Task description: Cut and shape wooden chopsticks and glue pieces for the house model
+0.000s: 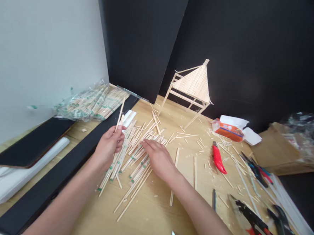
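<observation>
Upright in my left hand are a few thin wooden chopsticks, pinched between thumb and closed fingers. My right hand lies over the heap of loose and plastic-wrapped chopsticks, its fingers stretched out and touching them. Its fingertips are partly lost among the sticks, and I see nothing lifted in it. Behind the heap stands a small model hut made of sticks, with a sloping slatted roof on thin legs.
A plastic bag of wrapped chopsticks lies at the back left. To the right are a red-handled cutter, an orange tissue pack, pliers, a black glue gun and an open cardboard box. Black panels stand behind.
</observation>
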The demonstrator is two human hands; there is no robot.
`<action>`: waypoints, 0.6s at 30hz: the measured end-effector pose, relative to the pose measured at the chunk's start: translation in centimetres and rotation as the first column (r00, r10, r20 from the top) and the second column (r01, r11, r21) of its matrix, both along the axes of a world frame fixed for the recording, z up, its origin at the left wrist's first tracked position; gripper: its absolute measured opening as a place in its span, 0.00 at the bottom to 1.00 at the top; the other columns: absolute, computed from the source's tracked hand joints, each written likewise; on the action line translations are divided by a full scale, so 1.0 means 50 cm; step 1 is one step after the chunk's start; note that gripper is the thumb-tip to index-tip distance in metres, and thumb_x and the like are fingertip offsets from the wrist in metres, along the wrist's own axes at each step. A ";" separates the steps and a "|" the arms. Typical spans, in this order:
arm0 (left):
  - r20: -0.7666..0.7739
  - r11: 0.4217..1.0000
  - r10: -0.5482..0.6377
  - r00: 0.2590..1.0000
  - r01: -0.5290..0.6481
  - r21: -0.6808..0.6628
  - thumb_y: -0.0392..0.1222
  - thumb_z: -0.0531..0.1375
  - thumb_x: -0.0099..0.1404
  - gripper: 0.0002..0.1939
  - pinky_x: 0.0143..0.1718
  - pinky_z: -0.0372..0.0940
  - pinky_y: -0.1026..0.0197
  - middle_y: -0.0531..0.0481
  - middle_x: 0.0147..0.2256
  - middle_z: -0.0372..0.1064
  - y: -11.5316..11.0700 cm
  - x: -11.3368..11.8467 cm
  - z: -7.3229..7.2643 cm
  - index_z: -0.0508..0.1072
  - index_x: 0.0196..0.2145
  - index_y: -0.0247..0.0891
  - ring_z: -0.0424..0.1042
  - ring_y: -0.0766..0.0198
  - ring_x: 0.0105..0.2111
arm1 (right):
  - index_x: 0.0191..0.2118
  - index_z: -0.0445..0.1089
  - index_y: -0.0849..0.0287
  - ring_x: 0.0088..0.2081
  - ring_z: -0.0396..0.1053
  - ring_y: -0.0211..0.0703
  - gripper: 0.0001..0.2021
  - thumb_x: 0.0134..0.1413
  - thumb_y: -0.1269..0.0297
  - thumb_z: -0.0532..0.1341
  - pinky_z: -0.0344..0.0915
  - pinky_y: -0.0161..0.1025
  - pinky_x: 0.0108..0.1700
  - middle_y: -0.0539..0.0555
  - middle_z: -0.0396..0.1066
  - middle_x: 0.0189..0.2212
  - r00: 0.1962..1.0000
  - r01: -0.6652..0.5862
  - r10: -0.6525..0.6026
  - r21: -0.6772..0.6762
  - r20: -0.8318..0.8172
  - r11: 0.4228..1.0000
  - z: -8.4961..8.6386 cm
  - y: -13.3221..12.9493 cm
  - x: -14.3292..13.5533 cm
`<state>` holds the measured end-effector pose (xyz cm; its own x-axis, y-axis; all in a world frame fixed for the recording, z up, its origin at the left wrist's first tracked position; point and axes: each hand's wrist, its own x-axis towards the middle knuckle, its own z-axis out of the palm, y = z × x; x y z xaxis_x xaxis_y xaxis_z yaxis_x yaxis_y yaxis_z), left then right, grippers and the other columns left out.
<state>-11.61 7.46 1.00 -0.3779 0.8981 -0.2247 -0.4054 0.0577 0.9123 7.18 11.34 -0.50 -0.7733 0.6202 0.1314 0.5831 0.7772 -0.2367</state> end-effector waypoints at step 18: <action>-0.140 0.998 -0.046 0.989 0.039 -0.053 0.55 0.59 0.56 0.17 0.13 0.39 0.75 0.64 0.18 0.45 0.008 0.004 -0.019 0.66 0.33 0.38 0.43 0.77 0.13 | 0.36 0.70 0.65 0.39 0.69 0.49 0.06 0.57 0.75 0.56 0.62 0.43 0.42 0.59 0.72 0.34 0.955 -0.150 0.082 0.225 0.287 0.963 0.012 0.056 -0.075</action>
